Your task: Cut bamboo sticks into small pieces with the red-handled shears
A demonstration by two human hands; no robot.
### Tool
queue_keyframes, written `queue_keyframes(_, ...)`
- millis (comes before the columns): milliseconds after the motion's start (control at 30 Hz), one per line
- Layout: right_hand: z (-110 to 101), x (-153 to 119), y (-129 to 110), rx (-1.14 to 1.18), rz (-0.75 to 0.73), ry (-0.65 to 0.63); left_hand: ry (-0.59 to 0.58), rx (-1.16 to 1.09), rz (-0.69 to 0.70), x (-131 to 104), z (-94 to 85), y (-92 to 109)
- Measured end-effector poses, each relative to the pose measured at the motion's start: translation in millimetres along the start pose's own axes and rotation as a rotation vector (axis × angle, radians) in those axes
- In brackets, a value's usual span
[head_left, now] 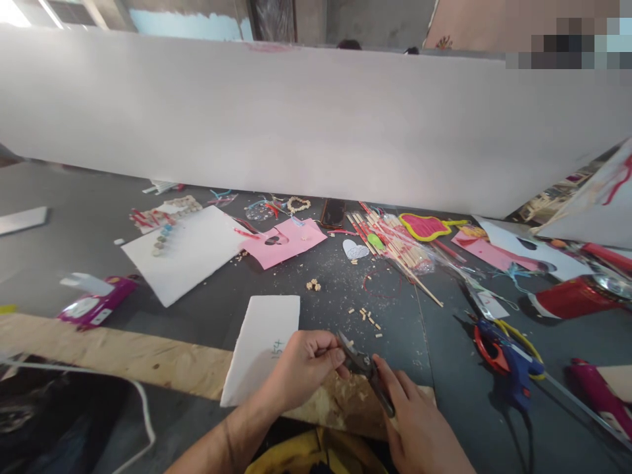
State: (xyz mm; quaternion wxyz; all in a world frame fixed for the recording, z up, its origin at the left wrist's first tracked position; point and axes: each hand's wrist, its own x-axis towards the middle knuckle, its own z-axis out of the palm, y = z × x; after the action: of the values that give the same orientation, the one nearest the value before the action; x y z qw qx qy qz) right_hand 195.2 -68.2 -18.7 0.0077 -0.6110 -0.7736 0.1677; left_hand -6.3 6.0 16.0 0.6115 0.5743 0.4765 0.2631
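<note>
In the head view, my right hand [417, 411] is wrapped around the handles of dark pruning shears [363, 362]. Their jaws point up and left, against the fingertips of my left hand [309, 365]. The left thumb and fingers are pinched together at the blades; a small pale bit shows by the jaws, but what the fingers hold is mostly hidden. Short cut wooden stick pieces [368, 316] lie scattered just beyond the shears. A little cluster of wooden pieces [313, 285] sits further left. Under my left forearm lies a white foam board [266, 316] with green writing.
Thin wooden sticks [395, 240] lie in plastic packaging toward the back. A blue glue gun [518, 375], scissors [494, 345] and a red can [582, 296] stand at right. Pink paper [296, 240] and a purple device [99, 306] are leftward. A white panel [296, 125] closes the back.
</note>
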Motion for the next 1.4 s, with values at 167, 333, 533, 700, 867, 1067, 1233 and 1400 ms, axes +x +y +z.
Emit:
queue_keyframes(167, -3, 0, 0, 0.132, 0.012, -0.083, 0.051, 0.066, 0.030, 0, 3.0, -1)
queue_keyframes(333, -8, 2, -1, 0.274, -0.017, -0.086, 0.074, 0.062, 0.076, 2, 4.4, -3)
queue_keyframes(533, -13, 2, -1, 0.298, -0.031, -0.041, 0.079, 0.035, 0.097, 4, 6.7, -6)
queue_keyframes(700, -6, 4, 4, 0.094, 0.034, 0.046, 0.163, 0.177, 0.114, 4, 7.6, -7)
queue_keyframes(867, -5, 3, 4, 0.013, 0.031, 0.058, 0.188, 0.169, 0.107, 2, 8.7, -7)
queue_keyframes(1067, -8, 2, 0, 0.009, 0.014, 0.045, 0.067, 0.005, 0.094, 1, 6.9, 0)
queue_keyframes(1233, -6, 3, -1, -0.013, 0.025, 0.020, 0.057, -0.020, 0.017, 3, 5.3, 6)
queue_keyframes(1400, -4, 4, 3, 0.053, 0.004, -0.031, 0.055, -0.036, -0.023, 6, 5.5, 0)
